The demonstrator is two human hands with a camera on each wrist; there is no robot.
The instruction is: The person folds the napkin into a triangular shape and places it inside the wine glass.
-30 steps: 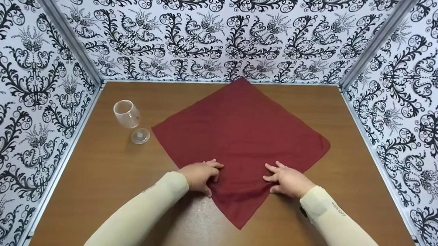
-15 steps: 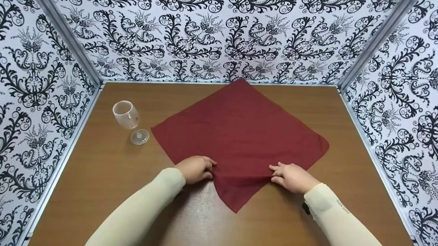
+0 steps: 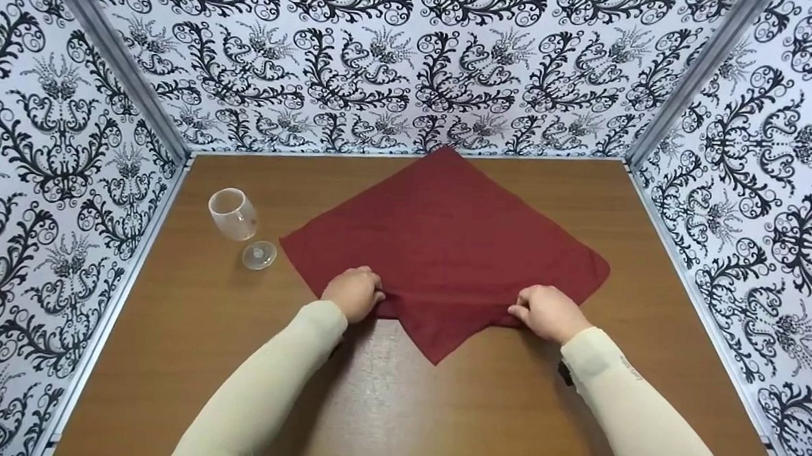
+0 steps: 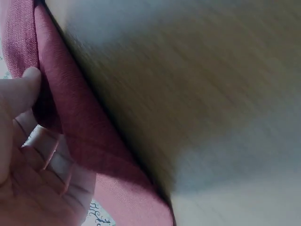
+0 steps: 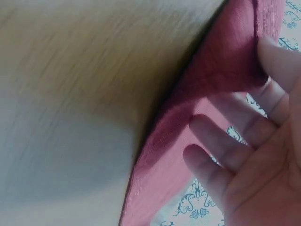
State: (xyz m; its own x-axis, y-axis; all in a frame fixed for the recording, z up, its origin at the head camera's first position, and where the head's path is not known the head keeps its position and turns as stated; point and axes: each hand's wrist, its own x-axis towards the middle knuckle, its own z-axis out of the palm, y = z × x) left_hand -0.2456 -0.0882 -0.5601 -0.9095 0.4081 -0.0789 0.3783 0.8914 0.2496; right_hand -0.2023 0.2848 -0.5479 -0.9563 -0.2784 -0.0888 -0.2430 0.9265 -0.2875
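A dark red cloth napkin [image 3: 447,230] lies spread as a diamond on the wooden table, its far corner reaching the back wall. My left hand [image 3: 354,293] pinches the napkin's near left edge; in the left wrist view the thumb [image 4: 29,84] presses on the raised fabric. On the near right edge my right hand [image 3: 550,312] pinches the fabric too, thumb and index together, while its other fingers [image 5: 221,141] spread out below. Between the hands the near part is lifted into a crosswise ridge, and the near corner [image 3: 437,339] hangs forward over the table.
A clear stemmed glass [image 3: 234,215] stands upright left of the napkin, close to its left corner. Patterned black-and-white panels [image 3: 358,61] enclose the wooden table [image 3: 397,419] at the back and on both sides.
Both hands have gone from spread fingers on the cloth to pinching its edges. They have moved away from me, lifting the near part, and the near corner has drawn back toward the middle.
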